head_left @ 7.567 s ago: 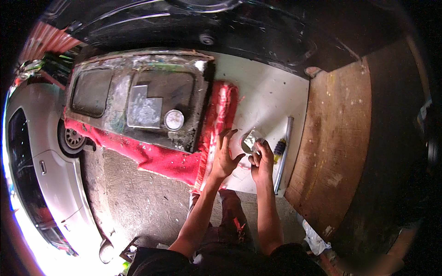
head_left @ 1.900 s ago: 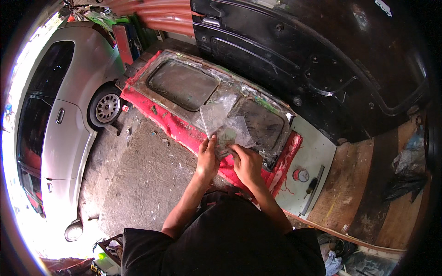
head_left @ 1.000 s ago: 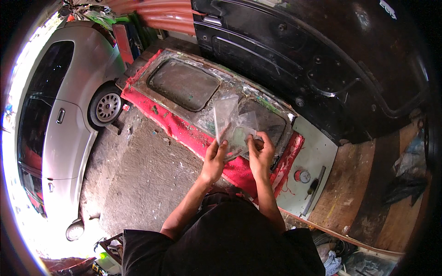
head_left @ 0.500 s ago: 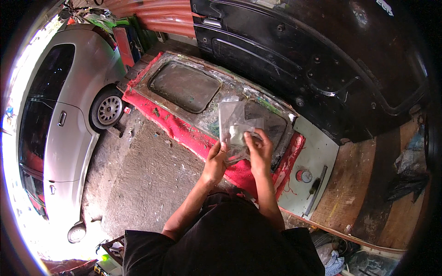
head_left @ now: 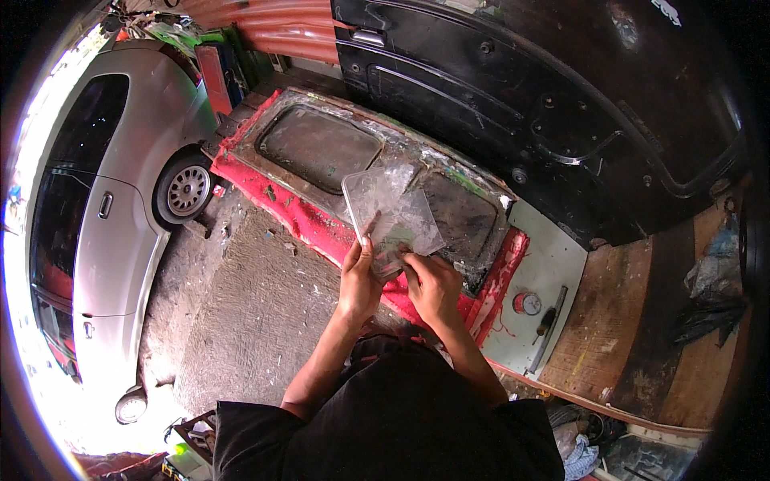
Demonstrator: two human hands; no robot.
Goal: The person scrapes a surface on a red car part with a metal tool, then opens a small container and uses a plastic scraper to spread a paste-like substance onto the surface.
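Note:
A clear plastic case (head_left: 393, 210), scuffed and see-through, is tilted in front of me above a weathered panel with two recesses. Along its lower left edge my left hand (head_left: 358, 282) grips it, fingers behind and thumb in front. My right hand (head_left: 434, 287) is closed at the lower edge of the plastic, thumb and fingers bent together against it. Whether a separate sheet or lid lies at the right side, I cannot tell. Under the case, the worn panel (head_left: 321, 148) rests on red cloth (head_left: 269, 200).
A black vehicle panel (head_left: 481, 96) stands behind the bench. On a pale board (head_left: 553, 240) at the right are a small round tin (head_left: 527, 303) and a dark bar (head_left: 550, 329). Wooden boards (head_left: 593, 321) lie farther right. A silver car (head_left: 120, 216) is parked at the left.
The clear case has tilted leftward and come slightly nearer. My right hand has moved down and left from its right side to its lower edge. The white patch seen in it no longer shows.

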